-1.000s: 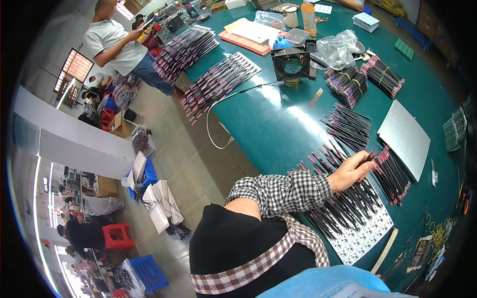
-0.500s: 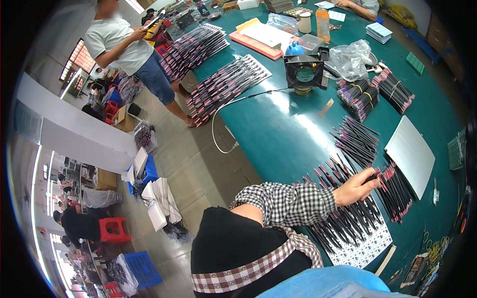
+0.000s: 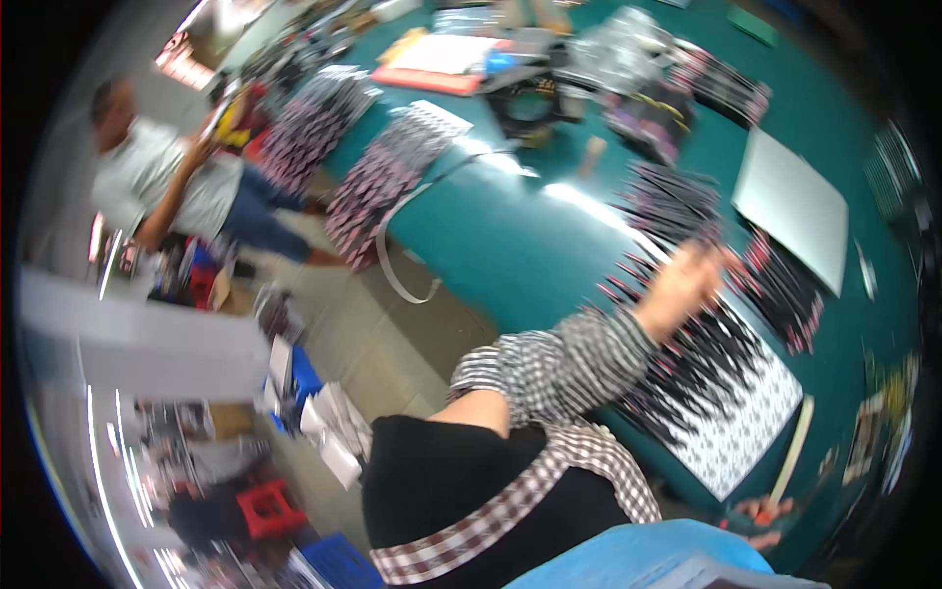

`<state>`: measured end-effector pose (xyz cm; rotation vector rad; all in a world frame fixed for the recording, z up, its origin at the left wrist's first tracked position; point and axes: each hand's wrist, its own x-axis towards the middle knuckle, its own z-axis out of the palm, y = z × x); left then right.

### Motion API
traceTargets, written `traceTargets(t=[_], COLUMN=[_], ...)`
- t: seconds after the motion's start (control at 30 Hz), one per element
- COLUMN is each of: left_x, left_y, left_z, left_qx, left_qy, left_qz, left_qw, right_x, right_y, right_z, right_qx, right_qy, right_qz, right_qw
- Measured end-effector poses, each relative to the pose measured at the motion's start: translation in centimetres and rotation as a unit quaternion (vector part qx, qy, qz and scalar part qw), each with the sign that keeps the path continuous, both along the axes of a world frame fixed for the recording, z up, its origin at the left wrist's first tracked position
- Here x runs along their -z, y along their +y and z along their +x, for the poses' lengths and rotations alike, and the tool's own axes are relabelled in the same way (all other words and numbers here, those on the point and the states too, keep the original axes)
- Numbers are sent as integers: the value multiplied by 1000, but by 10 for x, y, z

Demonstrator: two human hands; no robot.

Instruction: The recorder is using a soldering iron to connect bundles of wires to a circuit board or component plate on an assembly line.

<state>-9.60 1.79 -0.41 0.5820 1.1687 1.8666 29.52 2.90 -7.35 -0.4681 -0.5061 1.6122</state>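
Note:
My left hand (image 3: 677, 287), in a black-and-white checked sleeve (image 3: 579, 368), is over the upper end of a white patterned board (image 3: 741, 452). Motion smears its fingers, so I cannot see whether they hold anything. Beneath it, rows of black cable pieces with pinkish-red ends (image 3: 687, 388) lie across the board. Beside the hand are one loose pile of similar pieces (image 3: 672, 201) and another bunch (image 3: 780, 285). Low on the right, part of my right hand (image 3: 765, 515) shows near the end of a pale strip (image 3: 790, 452); its fingers are blurred too.
A grey-white flat panel (image 3: 793, 206) lies on the green table (image 3: 530, 260). Farther back are a black fan (image 3: 530, 103), clear plastic bags (image 3: 618, 49) and tied cable bundles (image 3: 653, 123). A person (image 3: 186, 187) stands left of the table by cable-covered boards (image 3: 378, 182).
The whole view has shifted and blurred. My left hand has moved from the right-hand cable bunch to over the board's upper end. Part of my right hand has come into view.

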Motion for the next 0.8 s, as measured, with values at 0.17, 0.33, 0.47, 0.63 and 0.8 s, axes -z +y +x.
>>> traceTargets(t=[0.17, 0.33, 0.47, 0.63, 0.8], left_x=[-44, -64, -64, -53, -40], left_y=[-12, -11, -19, -16, -8], left_z=[-21, -8, 11, 18, 17], left_qx=[-53, 42, 73, 108, 101], left_qy=[85, 33, 10, -47, -35], left_qz=[-30, -56, -67, -97, -129], left_qw=[995, 997, 995, 988, 986], right_x=[-15, -11, -7, -9, -9], right_y=[7, 2, 1, 0, 3], right_z=[-34, -29, -31, -39, -40], right_qx=[52, 72, 67, 99, 98], right_qy=[4, 7, 11, -34, -69], right_qz=[-27, -14, -20, -35, -37], right_qw=[998, 997, 998, 994, 992])
